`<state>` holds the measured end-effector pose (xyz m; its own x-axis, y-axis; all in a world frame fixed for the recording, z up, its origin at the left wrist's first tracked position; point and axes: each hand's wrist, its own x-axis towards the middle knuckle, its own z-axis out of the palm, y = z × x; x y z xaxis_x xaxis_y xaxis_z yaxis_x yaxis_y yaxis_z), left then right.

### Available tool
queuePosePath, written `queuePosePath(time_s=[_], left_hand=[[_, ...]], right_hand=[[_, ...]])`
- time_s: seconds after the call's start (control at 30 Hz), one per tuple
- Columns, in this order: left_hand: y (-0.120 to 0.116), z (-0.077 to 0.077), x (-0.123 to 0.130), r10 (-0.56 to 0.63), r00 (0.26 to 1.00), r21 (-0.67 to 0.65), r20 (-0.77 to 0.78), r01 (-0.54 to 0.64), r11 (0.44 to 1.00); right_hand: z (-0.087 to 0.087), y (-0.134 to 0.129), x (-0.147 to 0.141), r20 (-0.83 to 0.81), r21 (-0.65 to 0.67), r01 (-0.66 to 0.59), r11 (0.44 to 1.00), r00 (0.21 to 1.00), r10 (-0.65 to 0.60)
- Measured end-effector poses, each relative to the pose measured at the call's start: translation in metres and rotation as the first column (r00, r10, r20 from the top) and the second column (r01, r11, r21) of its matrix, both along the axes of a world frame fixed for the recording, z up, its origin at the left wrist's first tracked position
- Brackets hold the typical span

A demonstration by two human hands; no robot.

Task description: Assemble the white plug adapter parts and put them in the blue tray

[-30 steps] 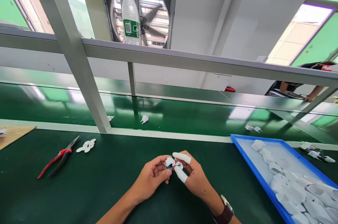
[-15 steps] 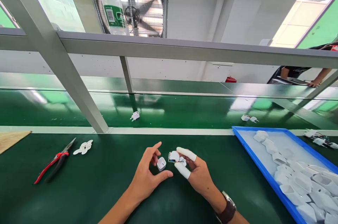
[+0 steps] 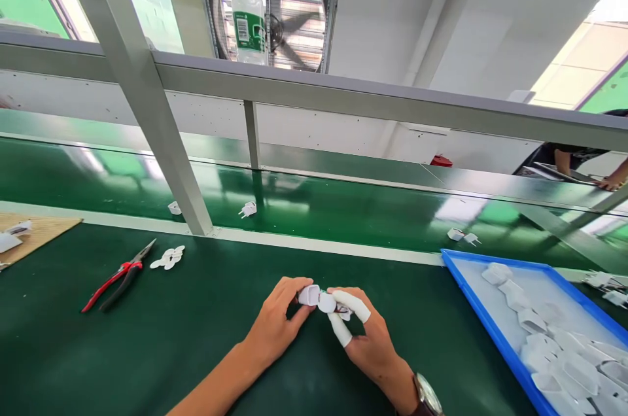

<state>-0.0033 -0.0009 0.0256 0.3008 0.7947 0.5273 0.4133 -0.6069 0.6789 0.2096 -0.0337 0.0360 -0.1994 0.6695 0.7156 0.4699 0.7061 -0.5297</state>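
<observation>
Left hand (image 3: pixel 275 328) pinching white housing shell (image 3: pixel 309 295) at lower centre of frame; right hand (image 3: pixel 366 337), thumb and forefinger in white finger cots (image 3: pixel 350 303), gripping white plug part (image 3: pixel 328 303) butted against the shell; both just above green bench mat (image 3: pixel 196 337); red-handled pliers (image 3: pixel 118 275) lower left; blue tray (image 3: pixel 471 311) of white housings lower right.

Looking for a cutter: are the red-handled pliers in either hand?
No, the pliers lie on the green mat, left of both hands.
</observation>
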Motion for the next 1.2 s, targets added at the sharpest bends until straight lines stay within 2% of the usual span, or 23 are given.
queuePosePath(time_s=[0.13, 0.23, 0.63, 0.93, 1.1, 1.2], left_hand=[[-0.001, -0.001, 0.0, -0.049, 0.999, 0.068, -0.003, 0.049, 0.996], [-0.002, 0.0, 0.001, -0.071, 0.997, 0.104, 0.005, 0.071, 0.992], [-0.004, 0.005, 0.002, -0.105, 0.994, 0.185, 0.009, 0.102, 0.977], [-0.005, 0.008, 0.004, -0.133, 0.991, 0.19, 0.014, 0.128, 0.973], [-0.007, 0.008, 0.005, -0.111, 0.992, 0.129, 0.058, 0.103, 0.986], [-0.008, 0.01, 0.005, -0.103, 0.992, 0.046, 0.075, 0.1, 0.994]], right_hand=[[0.004, 0.001, 0.0, 0.099, 0.14, -0.015, 0.99, 0.995, 0.001], [0.006, 0.001, 0.001, 0.167, 0.195, -0.003, 0.981, 0.986, -0.03], [0.001, -0.007, 0.005, 0.296, 0.231, 0.037, 0.972, 0.949, -0.106], [-0.003, -0.006, 0.006, 0.335, 0.153, 0.028, 0.988, 0.939, -0.078], [0.002, -0.006, 0.003, 0.328, 0.036, 0.008, 0.999, 0.944, -0.019], [0.006, -0.006, 0.001, 0.319, -0.065, -0.057, 0.996, 0.945, 0.075]])
